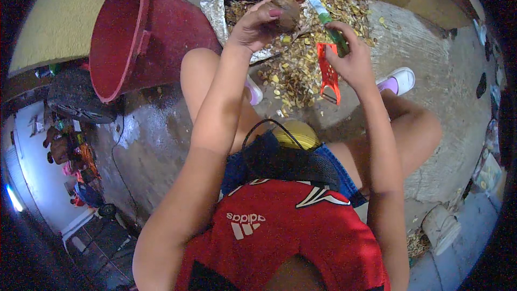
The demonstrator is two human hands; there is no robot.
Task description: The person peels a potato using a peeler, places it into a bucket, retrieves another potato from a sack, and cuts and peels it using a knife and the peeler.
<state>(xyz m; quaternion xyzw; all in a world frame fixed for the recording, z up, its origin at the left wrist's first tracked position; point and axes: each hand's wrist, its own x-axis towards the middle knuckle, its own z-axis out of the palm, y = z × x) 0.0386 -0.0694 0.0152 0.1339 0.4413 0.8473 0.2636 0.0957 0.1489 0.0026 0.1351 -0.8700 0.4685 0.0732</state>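
My left hand (258, 24) is raised over the peelings with a rough brown tuber-like lump (286, 13) in its fingers. What kind it is cannot be made out. In my right hand (353, 58) is a knife (315, 2) by its green handle (336, 34), its blade pointing up and away to the left. An orange-red hand peeler (329, 72) extends from under my right thumb towards me; whether that hand also grips it is unclear. Beneath both hands, yellow and brown peelings (295, 76) lie scattered on the concrete floor.
A whitish sack (212, 6) with peelings in its mouth lies ahead. Left of it a large red plastic tub (177, 32) leans on its side. A dark tire (80, 93) and a thin cable (117, 161) are farther left. A yellow rounded object (297, 134) sits between my legs.
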